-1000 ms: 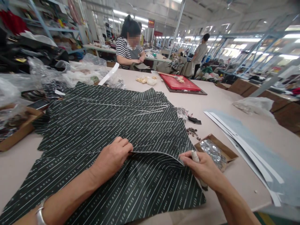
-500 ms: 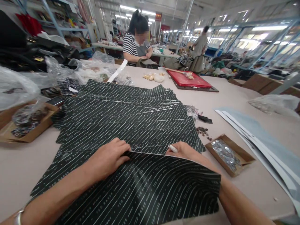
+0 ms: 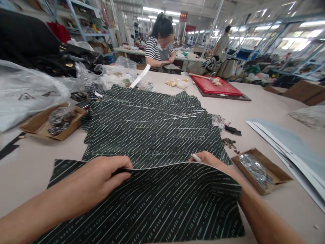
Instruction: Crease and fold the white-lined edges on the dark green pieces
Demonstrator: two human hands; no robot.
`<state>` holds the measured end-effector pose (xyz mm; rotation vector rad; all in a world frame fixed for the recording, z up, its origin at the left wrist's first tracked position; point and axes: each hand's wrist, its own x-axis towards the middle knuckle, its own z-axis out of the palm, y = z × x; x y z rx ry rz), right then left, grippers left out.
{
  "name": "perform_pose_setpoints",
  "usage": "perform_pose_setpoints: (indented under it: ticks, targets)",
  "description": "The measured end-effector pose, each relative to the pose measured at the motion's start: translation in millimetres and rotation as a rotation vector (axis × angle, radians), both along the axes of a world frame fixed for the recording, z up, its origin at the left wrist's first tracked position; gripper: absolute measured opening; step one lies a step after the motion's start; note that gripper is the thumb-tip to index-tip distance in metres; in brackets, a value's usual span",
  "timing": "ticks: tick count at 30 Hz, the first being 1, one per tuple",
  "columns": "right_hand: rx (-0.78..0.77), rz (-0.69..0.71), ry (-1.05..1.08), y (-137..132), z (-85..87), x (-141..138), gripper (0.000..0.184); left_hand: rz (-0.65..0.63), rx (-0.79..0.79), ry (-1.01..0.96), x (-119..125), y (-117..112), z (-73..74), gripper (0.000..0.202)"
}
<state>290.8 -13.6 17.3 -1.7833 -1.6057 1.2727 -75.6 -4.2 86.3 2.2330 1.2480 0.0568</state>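
A stack of dark green sheets point(image 3: 149, 125) printed with thin white stripes lies spread over the table. My left hand point(image 3: 96, 181) rests on the top sheet point(image 3: 157, 206) with its fingers closed on the sheet's far edge. The near part of that sheet is lifted and drawn toward me. My right hand point(image 3: 207, 161) is mostly hidden behind the raised edge; it holds a small white marker point(image 3: 196, 157) and seems to grip the sheet's right side.
A cardboard tray of silver discs point(image 3: 259, 169) sits right of the sheets, another tray of dark parts point(image 3: 54, 122) at left. Pale card pieces point(image 3: 291, 152) lie far right. A red tray point(image 3: 215, 86) is farther back. A person in a striped top point(image 3: 158, 49) works at the table's far end.
The top sheet has been lifted and pulled toward me, away from the stack. My right hand went from the sheet's corner to behind its raised edge. The view shifted left.
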Motion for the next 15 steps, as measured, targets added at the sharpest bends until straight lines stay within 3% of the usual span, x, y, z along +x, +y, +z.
perform_pose_setpoints:
  ticks: [4, 9, 12, 15]
  targets:
    - [0.036, -0.06, -0.201, -3.9, 15.8, 28.8, 0.032, 0.018, -0.087, 0.03, 32.6, -1.4, -11.0, 0.022]
    - [0.302, -0.389, -0.379, -51.7, 70.1, 62.7, 0.039, 0.021, -0.242, 0.098, 42.1, 13.2, -36.5, 0.02]
    - [0.3, -0.36, -0.319, -89.6, 84.5, 38.9, 0.04, -0.009, -0.264, 0.12, 45.4, 17.9, -41.5, 0.017]
    - [0.107, -0.236, -0.14, -107.1, 68.3, -10.8, 0.031, -0.052, -0.263, 0.15, 53.4, 18.6, -38.3, 0.012]
